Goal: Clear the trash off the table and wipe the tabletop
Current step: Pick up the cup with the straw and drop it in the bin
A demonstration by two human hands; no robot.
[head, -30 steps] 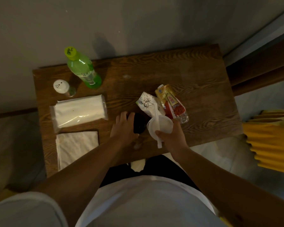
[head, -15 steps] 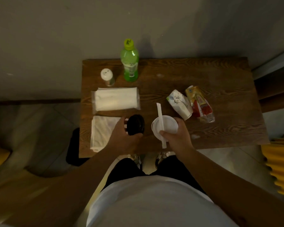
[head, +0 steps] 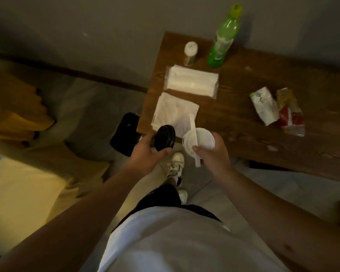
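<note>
Grip: round black lid (head: 164, 138) held by left hand (head: 145, 154), white plastic cup (head: 198, 140) by right hand (head: 214, 154); two crumpled wrappers (head: 277, 108) left uncleared, wooden surface (head: 263, 79) unwiped.

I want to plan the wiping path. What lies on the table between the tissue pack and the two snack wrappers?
Nothing: in the head view the wood between the tissue pack and the snack wrappers is bare tabletop.
</note>
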